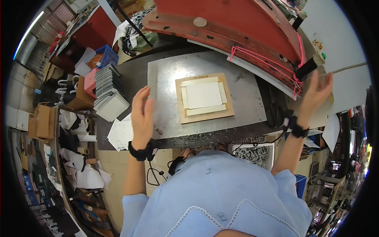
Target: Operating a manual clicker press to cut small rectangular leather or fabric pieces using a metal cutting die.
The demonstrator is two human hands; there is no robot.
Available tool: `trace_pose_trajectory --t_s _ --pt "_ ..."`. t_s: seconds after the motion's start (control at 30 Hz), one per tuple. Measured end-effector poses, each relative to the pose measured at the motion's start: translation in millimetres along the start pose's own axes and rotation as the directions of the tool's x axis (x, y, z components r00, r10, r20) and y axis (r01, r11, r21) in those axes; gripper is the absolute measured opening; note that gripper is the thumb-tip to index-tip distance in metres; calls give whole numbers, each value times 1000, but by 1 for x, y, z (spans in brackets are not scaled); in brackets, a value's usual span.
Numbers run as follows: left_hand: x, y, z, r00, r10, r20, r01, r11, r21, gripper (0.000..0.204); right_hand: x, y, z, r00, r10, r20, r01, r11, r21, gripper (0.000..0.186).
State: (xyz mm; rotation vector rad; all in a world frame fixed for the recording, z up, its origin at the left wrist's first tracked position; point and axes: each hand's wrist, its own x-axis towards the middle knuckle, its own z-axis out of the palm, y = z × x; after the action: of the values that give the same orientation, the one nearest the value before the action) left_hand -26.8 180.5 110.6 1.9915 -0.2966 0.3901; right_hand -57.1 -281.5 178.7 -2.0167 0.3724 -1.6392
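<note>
White card [204, 94] lies flat, long axis seemingly crosswise.

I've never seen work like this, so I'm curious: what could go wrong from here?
The right hand is close to the black handle on the red machine; a bump might shift it. The stack of pale sheets looks uneven and might slide. Loose scraps along the table edge could stray onto the wooden board.

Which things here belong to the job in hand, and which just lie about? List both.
Probably the job:
- wooden board
- white sheet on it
- metal plate beneath
- red machine

Seemingly lying about:
- blue crate
- cardboard box
- black-handled tool
</note>
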Motion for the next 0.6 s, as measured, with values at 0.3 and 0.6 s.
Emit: trace_pose_trajectory --t_s 0.3,0.6 --pt "-31 35 5 936 -43 349 71 995 -67 28 28 60 33 856 310 414 -468 804 366 44" --pt "-56 72 20 815 160 557 -85 984 -158 16 -4 -2 -7 832 303 464 -430 881 196 51"
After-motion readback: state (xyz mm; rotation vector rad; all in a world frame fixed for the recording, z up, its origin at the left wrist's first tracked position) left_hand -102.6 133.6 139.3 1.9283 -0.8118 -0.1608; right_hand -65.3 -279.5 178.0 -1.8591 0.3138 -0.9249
